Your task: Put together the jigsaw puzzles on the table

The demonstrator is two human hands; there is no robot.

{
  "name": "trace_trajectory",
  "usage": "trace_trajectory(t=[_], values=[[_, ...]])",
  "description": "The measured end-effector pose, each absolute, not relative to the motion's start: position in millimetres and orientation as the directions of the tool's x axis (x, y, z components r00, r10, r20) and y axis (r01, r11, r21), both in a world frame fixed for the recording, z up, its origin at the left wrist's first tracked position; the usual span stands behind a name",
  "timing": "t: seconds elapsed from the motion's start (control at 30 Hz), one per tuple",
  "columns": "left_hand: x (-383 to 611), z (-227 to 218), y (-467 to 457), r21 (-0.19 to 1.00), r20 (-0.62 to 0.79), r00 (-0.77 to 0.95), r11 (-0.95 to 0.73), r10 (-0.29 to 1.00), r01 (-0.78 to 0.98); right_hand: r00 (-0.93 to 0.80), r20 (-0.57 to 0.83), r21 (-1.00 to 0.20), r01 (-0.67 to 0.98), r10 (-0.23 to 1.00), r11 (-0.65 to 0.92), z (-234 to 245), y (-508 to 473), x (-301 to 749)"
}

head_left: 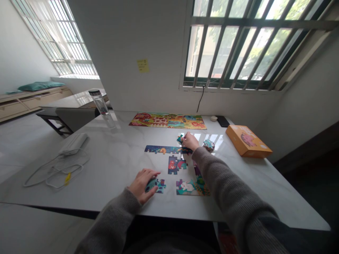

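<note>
My left hand [143, 183] lies curled over a teal puzzle piece [156, 184] near the table's front edge, fingers pressed down on it. My right hand [190, 141] reaches farther out and pinches a small teal puzzle piece [180, 139] just above a dark blue joined strip of pieces [161, 149]. A red and blue cluster [176, 164] lies between my hands. Another joined patch with a white animal [190, 187] sits under my right forearm. A loose round piece [209, 144] lies right of my right hand.
A finished long puzzle [168, 121] lies at the table's far side. An orange box [247, 140] sits at the right, a clear bottle [102, 106] and a white power unit with cable [72, 144] at the left. A black phone [223, 121] rests near the wall.
</note>
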State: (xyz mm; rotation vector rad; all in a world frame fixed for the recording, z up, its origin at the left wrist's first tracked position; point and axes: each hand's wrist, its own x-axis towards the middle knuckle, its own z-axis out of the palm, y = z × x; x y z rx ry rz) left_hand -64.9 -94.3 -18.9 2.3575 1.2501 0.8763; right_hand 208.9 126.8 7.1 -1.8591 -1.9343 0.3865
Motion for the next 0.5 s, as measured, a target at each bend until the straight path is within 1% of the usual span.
trace_trajectory(t=[0.1, 0.17, 0.23, 0.3, 0.33, 0.4, 0.43, 0.5], values=[[-65, -18, -95, 0.608, 0.386, 0.348, -0.52, 0.854, 0.6, -0.033, 0.107, -0.601, 0.794, 0.994, 0.09, 10, 129, 213], [-65, -18, -95, 0.668, 0.384, 0.29, -0.48, 0.877, 0.568, -0.071, 0.127, -0.675, 0.725, 0.989, 0.138, 15, 123, 214], [-64, -14, -94, 0.722, 0.374, 0.243, -0.446, 0.895, 0.529, -0.121, 0.158, -0.727, 0.657, 0.98, 0.199, 20, 110, 213], [-61, -7, -90, 0.736, 0.392, 0.218, -0.446, 0.894, 0.509, -0.179, 0.184, -0.768, 0.588, 0.967, 0.255, 23, 91, 210], [-57, -2, -87, 0.724, 0.416, 0.215, -0.464, 0.884, 0.51, -0.215, 0.192, -0.792, 0.541, 0.957, 0.281, 24, 80, 209], [-49, 10, -77, 0.67, 0.492, 0.229, -0.533, 0.84, 0.516, -0.327, 0.196, -0.89, 0.336, 0.925, 0.307, 23, 56, 205], [-45, 15, -71, 0.63, 0.528, 0.245, -0.569, 0.813, 0.529, -0.37, 0.195, -0.916, 0.261, 0.908, 0.303, 22, 45, 204], [-35, 24, -58, 0.5, 0.612, 0.291, -0.645, 0.735, 0.578, -0.412, 0.191, -0.942, 0.18, 0.891, 0.285, 20, 26, 203]])
